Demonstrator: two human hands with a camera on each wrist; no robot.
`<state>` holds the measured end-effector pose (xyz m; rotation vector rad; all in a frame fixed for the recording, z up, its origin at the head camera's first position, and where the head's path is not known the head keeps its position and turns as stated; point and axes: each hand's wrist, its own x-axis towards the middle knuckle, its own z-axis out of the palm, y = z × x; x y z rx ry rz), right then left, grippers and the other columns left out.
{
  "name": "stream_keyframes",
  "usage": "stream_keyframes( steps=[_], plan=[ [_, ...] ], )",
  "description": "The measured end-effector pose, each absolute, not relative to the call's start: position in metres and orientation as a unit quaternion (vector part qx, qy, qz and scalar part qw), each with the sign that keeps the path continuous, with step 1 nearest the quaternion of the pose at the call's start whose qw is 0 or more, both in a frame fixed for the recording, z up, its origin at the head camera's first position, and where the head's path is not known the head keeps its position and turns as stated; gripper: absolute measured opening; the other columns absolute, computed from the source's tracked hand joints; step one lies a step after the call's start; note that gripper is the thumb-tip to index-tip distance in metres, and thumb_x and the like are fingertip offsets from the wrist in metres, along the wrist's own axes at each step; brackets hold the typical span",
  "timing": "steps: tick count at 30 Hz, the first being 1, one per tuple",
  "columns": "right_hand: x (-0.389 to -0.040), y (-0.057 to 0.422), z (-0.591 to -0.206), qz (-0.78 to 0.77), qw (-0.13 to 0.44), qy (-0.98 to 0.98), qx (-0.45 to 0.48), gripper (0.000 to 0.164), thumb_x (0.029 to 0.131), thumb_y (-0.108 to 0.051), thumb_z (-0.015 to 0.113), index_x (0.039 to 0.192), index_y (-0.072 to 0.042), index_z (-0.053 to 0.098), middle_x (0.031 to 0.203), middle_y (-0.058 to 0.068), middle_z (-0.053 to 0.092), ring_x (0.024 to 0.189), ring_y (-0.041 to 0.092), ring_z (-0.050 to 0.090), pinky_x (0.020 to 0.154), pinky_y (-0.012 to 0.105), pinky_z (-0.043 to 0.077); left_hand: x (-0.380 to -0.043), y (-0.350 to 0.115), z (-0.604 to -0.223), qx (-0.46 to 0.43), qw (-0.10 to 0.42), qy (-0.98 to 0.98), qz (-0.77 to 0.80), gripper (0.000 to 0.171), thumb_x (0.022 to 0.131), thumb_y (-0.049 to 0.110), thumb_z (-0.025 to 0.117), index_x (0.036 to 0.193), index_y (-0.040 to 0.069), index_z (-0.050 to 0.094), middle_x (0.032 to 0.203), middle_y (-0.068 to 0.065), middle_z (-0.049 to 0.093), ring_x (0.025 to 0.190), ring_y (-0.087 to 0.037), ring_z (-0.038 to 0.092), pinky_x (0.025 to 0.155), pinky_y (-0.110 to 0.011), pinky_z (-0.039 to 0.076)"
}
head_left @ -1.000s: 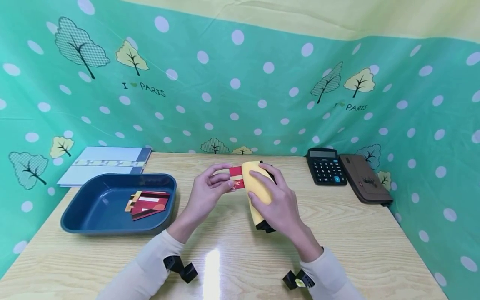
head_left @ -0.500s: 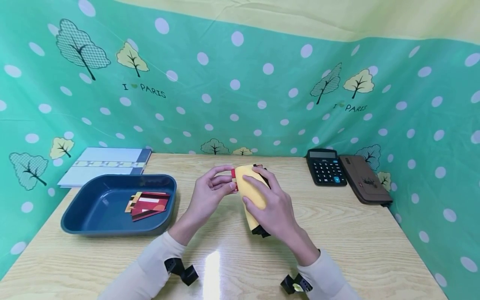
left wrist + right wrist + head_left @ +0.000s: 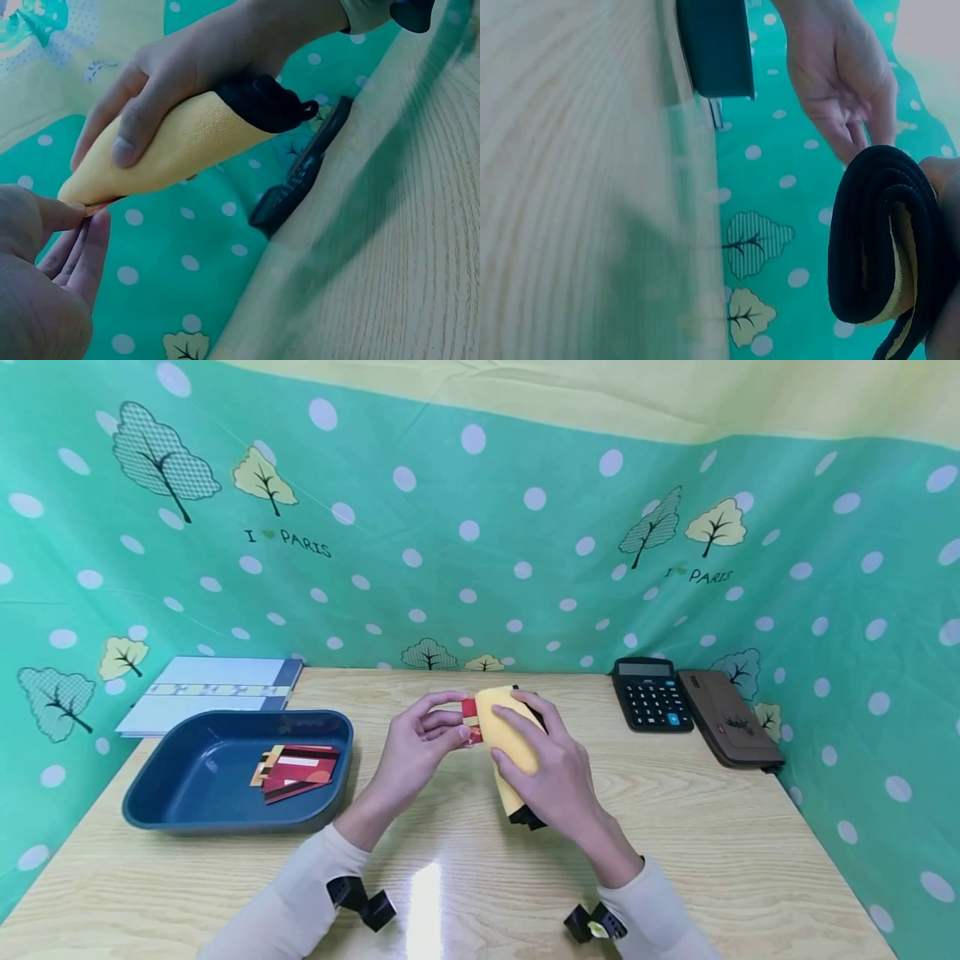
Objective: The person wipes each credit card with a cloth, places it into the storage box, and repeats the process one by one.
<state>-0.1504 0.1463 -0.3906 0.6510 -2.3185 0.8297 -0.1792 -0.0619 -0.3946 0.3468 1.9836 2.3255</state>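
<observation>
My left hand point(image 3: 411, 747) pinches a red card point(image 3: 470, 720) between thumb and fingers, by its left end. A folded yellow cloth point(image 3: 504, 739) with black edging covers the card's right part. Above the table, my right hand point(image 3: 557, 764) grips this cloth, its fingers spread over the yellow side. In the left wrist view, only a thin edge of the card shows beneath the cloth point(image 3: 187, 139), which has a small black loop at one end. The right wrist view shows the cloth's rolled black-edged layers point(image 3: 851, 247); the card is hidden there.
A blue tray point(image 3: 172, 814) at the left holds several red cards point(image 3: 300, 768). Behind it lies a pale blue book point(image 3: 202, 677). A black calculator point(image 3: 652, 697) and a brown zipped wallet point(image 3: 731, 718) lie at the back right. A patterned curtain stands behind the table.
The cloth in my right hand first slid left over the card, covering most of it, then shifted slightly back right, baring a little more. My left hand stayed nearly still.
</observation>
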Motion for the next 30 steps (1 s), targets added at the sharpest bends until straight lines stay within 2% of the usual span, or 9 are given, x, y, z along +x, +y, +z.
stream_keyframes(
  steps=[5,9,16,20,24,26,30],
  plan=[
    [-0.155,0.156,-0.388,0.321,0.296,-0.871,0.226,0.053,0.086,-0.021,0.083,0.137,-0.024,0.067,0.148,0.005,0.055,0.089,0.018,0.068,0.055,0.021,0.047,-0.179,-0.065,-0.392,0.111,0.038,0.657,0.745,0.042,0.095,-0.001,0.071,0.134,0.009,0.063,0.107,-0.014,0.075,0.090,-0.014,0.077,0.087,-0.035,0.066],
    [-0.158,0.162,-0.386,0.328,0.300,-0.871,0.212,0.054,0.086,-0.021,0.083,0.137,-0.025,0.067,0.148,0.005,0.056,0.105,0.024,0.069,0.059,0.027,0.051,-0.179,-0.066,-0.390,0.111,0.046,0.656,0.745,0.043,0.094,-0.001,0.071,0.135,0.007,0.061,0.105,-0.013,0.075,0.089,-0.014,0.077,0.087,-0.034,0.066],
    [-0.164,0.172,-0.385,0.333,0.314,-0.866,0.201,0.053,0.086,-0.018,0.083,0.136,-0.021,0.068,0.147,0.007,0.056,0.111,0.028,0.068,0.055,0.027,0.049,-0.180,-0.070,-0.388,0.120,0.046,0.664,0.736,0.044,0.094,-0.002,0.071,0.137,0.005,0.060,0.109,-0.020,0.074,0.090,-0.017,0.077,0.085,-0.033,0.067],
    [-0.166,0.178,-0.385,0.335,0.321,-0.865,0.192,0.052,0.085,-0.018,0.083,0.136,-0.019,0.068,0.148,0.008,0.057,0.101,0.029,0.070,0.053,0.027,0.046,-0.181,-0.074,-0.387,0.118,0.039,0.680,0.723,0.043,0.095,-0.001,0.071,0.135,0.009,0.062,0.110,-0.019,0.074,0.092,-0.019,0.077,0.086,-0.031,0.066],
    [-0.169,0.183,-0.386,0.334,0.326,-0.866,0.182,0.053,0.085,-0.017,0.083,0.136,-0.018,0.068,0.148,0.008,0.057,0.094,0.028,0.070,0.054,0.027,0.045,-0.183,-0.076,-0.388,0.118,0.024,0.689,0.714,0.044,0.095,0.000,0.071,0.136,0.012,0.061,0.109,-0.018,0.075,0.090,-0.015,0.077,0.086,-0.030,0.066],
    [-0.170,0.184,-0.386,0.334,0.328,-0.865,0.179,0.053,0.085,-0.016,0.083,0.136,-0.018,0.068,0.147,0.008,0.057,0.097,0.029,0.070,0.056,0.029,0.047,-0.183,-0.077,-0.388,0.121,0.016,0.688,0.715,0.045,0.095,0.000,0.071,0.137,0.012,0.060,0.108,-0.019,0.074,0.089,-0.014,0.077,0.086,-0.031,0.066],
    [-0.172,0.187,-0.385,0.335,0.332,-0.864,0.176,0.053,0.085,-0.016,0.083,0.135,-0.017,0.069,0.147,0.009,0.057,0.121,0.030,0.065,0.068,0.039,0.056,-0.183,-0.077,-0.387,0.130,0.001,0.694,0.708,0.037,0.095,0.000,0.071,0.130,0.007,0.064,0.110,-0.022,0.073,0.090,-0.012,0.077,0.085,-0.030,0.066]
  ],
)
